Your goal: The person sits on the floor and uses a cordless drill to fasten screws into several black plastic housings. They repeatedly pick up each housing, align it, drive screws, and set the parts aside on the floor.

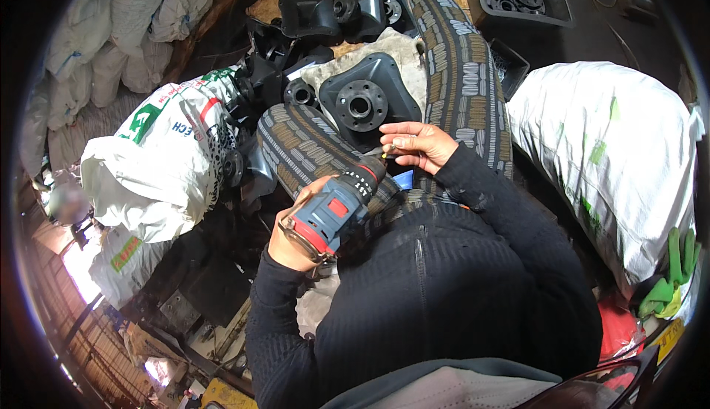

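Note:
A cordless drill (pixel 336 209), blue-grey with red parts, is gripped in my left hand (pixel 290 240). Its chuck points up and to the right, at the fingertips of my right hand (pixel 427 145). Those fingers are partly bent, thumb against forefinger, at a small yellowish tip by the chuck; what they pinch is too small to name. Just beyond both hands, a black square part with a round, holed hub (pixel 362 103) lies between my legs on a pale cloth (pixel 399 48). The hub faces up, and neither hand appears to touch it.
More black flanged parts (pixel 309 15) lie in a row ahead and to the left. A dark crate (pixel 562 15) of round metal hubs stands at the far right. Full white sacks (pixel 599 157) flank me, with green gloves (pixel 669 276) by the right one.

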Demonstrator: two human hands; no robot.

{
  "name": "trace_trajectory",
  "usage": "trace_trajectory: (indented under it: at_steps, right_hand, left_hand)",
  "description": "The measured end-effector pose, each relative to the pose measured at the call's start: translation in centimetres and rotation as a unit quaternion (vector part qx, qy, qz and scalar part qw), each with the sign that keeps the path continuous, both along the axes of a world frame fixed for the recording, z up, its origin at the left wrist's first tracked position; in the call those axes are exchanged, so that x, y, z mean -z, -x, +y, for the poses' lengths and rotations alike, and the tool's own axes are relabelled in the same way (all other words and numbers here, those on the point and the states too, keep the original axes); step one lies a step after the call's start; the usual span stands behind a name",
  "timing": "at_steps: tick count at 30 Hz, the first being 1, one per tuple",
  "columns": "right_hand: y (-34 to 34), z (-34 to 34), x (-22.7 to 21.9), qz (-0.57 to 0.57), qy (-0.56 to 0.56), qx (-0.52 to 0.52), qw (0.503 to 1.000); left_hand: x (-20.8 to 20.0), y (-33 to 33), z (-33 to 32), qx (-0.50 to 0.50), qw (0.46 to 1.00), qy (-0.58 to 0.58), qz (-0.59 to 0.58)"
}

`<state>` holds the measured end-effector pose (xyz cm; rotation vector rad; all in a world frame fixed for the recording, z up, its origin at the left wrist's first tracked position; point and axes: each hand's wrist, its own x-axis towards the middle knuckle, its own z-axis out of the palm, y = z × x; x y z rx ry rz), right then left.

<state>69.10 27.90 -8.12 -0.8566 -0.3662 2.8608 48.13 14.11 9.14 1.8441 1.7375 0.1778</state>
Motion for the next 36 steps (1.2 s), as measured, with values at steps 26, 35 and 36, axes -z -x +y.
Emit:
trace_trajectory:
  at_steps: [26,35,36]
  right_hand:
    - [5.3,1.6,4.7,-0.251,-0.149,0.085,0.953]
    - [5.7,1.2,4.9,-0.210,-0.104,0.144,0.961]
    - [5.7,1.1,5.0,-0.204,-0.102,0.148,0.962]
  left_hand:
    - [2.3,3.7,4.6,-0.065,0.991,0.112,0.021]
    - [3.1,3.2,6.3,-0.043,0.987,0.146,0.049]
    - [3.2,2.9,6.4,-0.038,0.987,0.142,0.057]
